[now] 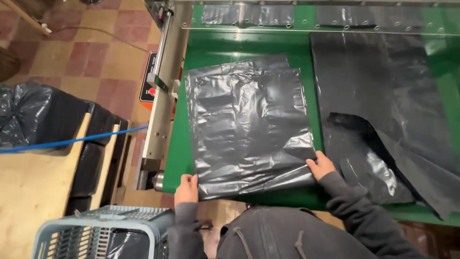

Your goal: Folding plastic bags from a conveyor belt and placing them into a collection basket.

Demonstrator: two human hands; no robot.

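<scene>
**Layout of bags, belt & surroundings**

Bag stack (249, 127) lies on conveyor belt (182, 148), L half. Left hand (187, 188) at stack's near-L corner, right hand (320, 167) at near-R corner. Loose sheets (383, 96) lie R of stack. Machine rail (160, 96) runs along belt's L edge. Basket (96, 230) sits L of person, wooden table (33, 187) further L.

Glossy black bags (249, 129) lie on a green belt (191, 120).

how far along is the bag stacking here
Done: a stack of black bags already lies on the green belt. In hand: the left hand and right hand grip its near corners. Left: loose black sheets lie spread at the right, unstacked.
</scene>
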